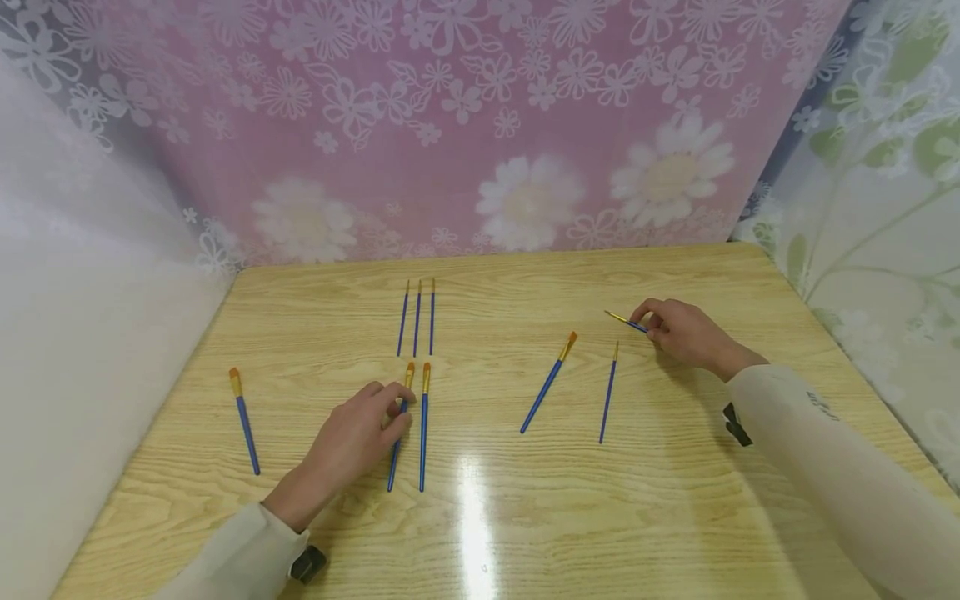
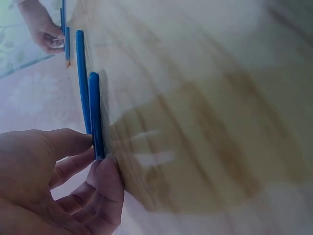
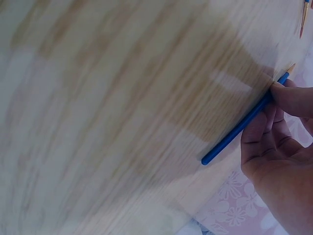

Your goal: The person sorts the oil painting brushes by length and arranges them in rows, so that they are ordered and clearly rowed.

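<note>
My left hand (image 1: 360, 433) pinches a flat paintbrush (image 1: 394, 462) between thumb and fingertips, its blue handle (image 2: 96, 107) lying along the table in the left wrist view. Just right of it, parallel, lies another flat paintbrush (image 1: 423, 433). Farther right, my right hand (image 1: 686, 333) holds a fine paintbrush (image 1: 618, 317) low over the wood, bristles toward the left. The right wrist view shows its blue handle (image 3: 239, 128) gripped by thumb and fingers; whether it touches the table I cannot tell. Nearest that hand are a thin paintbrush (image 1: 608, 396) and a slanted flat paintbrush (image 1: 550, 383).
Three fine paintbrushes (image 1: 417, 321) form a row behind the left hand, bristles away from me. A wider flat paintbrush (image 1: 244, 417) lies alone at the left. The wooden table (image 1: 525, 533) meets a pink flowered curtain (image 1: 420, 167) at its back edge.
</note>
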Demonstrator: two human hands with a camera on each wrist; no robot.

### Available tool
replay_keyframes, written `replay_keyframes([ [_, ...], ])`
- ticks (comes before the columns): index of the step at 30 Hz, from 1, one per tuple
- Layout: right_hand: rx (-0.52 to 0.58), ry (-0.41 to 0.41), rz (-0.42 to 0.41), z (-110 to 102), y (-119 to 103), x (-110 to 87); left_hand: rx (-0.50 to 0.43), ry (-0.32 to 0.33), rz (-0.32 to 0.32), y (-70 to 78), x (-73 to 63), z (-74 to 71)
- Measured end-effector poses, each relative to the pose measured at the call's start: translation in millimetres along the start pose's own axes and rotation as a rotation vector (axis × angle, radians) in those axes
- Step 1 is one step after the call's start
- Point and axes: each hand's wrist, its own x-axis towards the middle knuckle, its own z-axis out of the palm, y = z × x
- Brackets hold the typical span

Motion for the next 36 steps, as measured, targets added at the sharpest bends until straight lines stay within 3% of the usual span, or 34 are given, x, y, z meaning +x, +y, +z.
replay_keyframes([
  [13, -0.001, -0.006, 0.008, 0.5, 2.4, 1.6, 0.001, -0.006, -0.031, -3.8, 0.9, 1.1],
  [18, 0.000, -0.008, 0.006, 0.2, 1.6, 1.2, -0.002, -0.002, -0.059, -11.8, 0.3, -8.4],
  [28, 0.008, -0.012, 0.010, -0.2, 1.9, 0.3, 0.006, 0.056, -0.119, -50.3, -7.4, -34.5],
  [36, 0.004, -0.009, 0.008, 0.1, 3.1, 1.9, 0.048, 0.047, -0.214, -88.9, -17.1, -57.7],
])
